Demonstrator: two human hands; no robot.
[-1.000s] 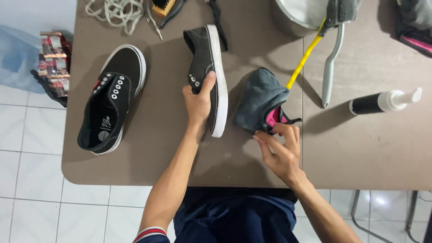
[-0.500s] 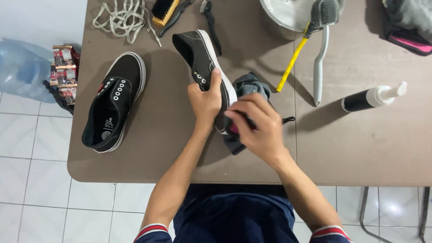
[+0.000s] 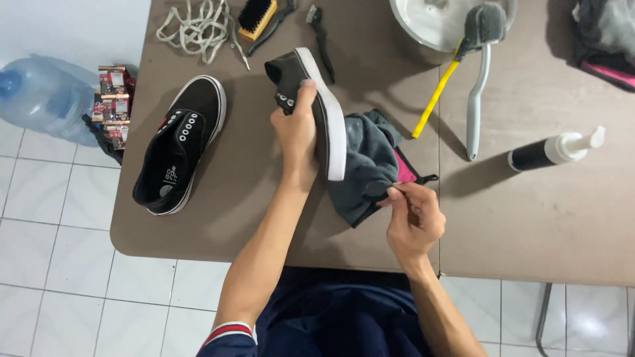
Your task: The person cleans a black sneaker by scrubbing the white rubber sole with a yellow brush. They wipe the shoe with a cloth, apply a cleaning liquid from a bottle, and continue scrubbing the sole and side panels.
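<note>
At the far left a clear water jug [image 3: 41, 99] stands on the floor beside a stack of small boxes [image 3: 114, 106], and on the brown table [image 3: 529, 225] a black sneaker [image 3: 175, 152] without laces lies flat, close to the near left corner, where a careless elbow could nudge it off the edge. Behind it sit a tangle of white laces [image 3: 195, 25] and a black brush with tan bristles [image 3: 256, 18]. The left hand [image 3: 296, 135] is clenched around the second black sneaker [image 3: 311, 106], holding it on its side above the table with the white sole facing right; the grip sits at the heel end, so the toe could swing or slip if it is rubbed hard. The right hand [image 3: 410, 218] pinches a fold of the grey cloth [image 3: 364, 165] between thumb and fingertips, the rest lying on the table under the shoe; such a small pinch could lose the cloth. Farther right, a yellow-handled brush [image 3: 456, 66] leans on a white basin [image 3: 430, 26], and a pump bottle [image 3: 552, 151] lies on its side and might leak.
</note>
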